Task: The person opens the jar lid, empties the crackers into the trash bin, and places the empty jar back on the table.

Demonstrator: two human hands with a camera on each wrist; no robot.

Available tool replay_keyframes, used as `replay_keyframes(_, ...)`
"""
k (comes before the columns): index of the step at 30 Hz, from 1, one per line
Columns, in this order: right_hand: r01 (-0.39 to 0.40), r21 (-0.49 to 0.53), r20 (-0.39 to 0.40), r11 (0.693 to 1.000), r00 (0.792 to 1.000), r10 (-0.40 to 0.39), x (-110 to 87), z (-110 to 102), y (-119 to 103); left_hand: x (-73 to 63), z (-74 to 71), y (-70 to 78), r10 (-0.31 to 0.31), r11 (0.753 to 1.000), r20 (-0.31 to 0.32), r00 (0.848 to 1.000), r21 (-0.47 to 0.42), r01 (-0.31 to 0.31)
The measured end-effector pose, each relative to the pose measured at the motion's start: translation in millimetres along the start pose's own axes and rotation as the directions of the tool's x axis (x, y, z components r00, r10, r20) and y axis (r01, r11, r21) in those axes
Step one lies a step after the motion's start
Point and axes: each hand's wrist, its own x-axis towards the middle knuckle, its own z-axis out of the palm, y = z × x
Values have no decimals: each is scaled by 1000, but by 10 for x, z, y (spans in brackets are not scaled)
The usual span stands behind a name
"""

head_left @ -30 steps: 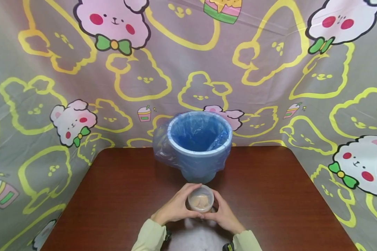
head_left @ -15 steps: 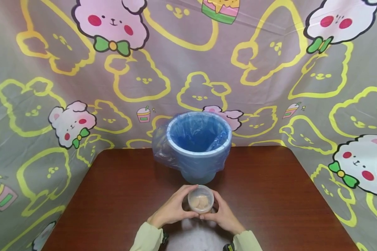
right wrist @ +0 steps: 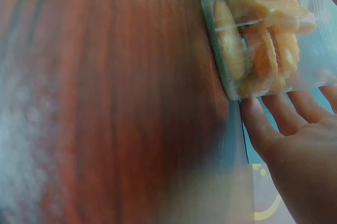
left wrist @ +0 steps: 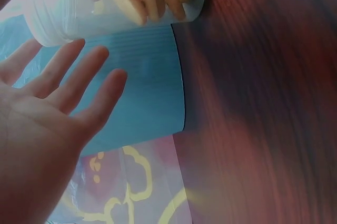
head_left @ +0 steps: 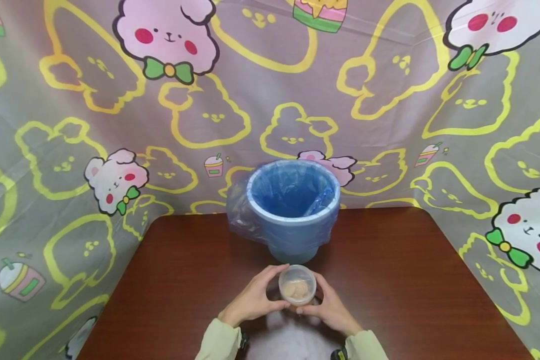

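A clear plastic jar (head_left: 297, 285) with a round translucent top stands upright at the near middle of the table, between both hands. Tan, cookie-like pieces (right wrist: 263, 40) fill its lower part. My left hand (head_left: 254, 295) holds its left side, thumb at the near side and fingers along the far side. From the right, my right hand (head_left: 330, 307) grips it the same way. In the left wrist view, several fingers (left wrist: 89, 87) are spread, with fingertips close to the jar's upper end. Right-hand fingertips (right wrist: 251, 108) lie along the jar wall in the right wrist view.
Just beyond the jar stands a blue bin (head_left: 292, 250), lined with a thin blue plastic bag (head_left: 243, 220) that hangs over its rim. The brown wooden table (head_left: 387, 280) ends at a patterned curtain (head_left: 378, 145) behind and on both sides.
The head view has shifted slightly, so everything appears a little further right. My thumbs are slightly further apart on the jar, which keeps its place in front of the bin.
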Motion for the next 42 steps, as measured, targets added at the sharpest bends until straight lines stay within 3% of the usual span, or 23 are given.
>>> replay_keyframes(16, 11, -6, 9, 1000, 1000, -11, -10, -24, 4, 16, 20, 10, -14, 1000, -2, 1000, -21, 14)
replay_keyframes(25, 22, -10, 8, 1000, 1000, -22, -1, -12, 11, 60, 32, -3, 13, 1000, -12, 1000, -3, -13)
replay_keyframes(42, 5, 10, 44, 1000, 999, -5, 16, -35, 24, 139, 85, 29, 21, 999, 31, 999, -40, -20)
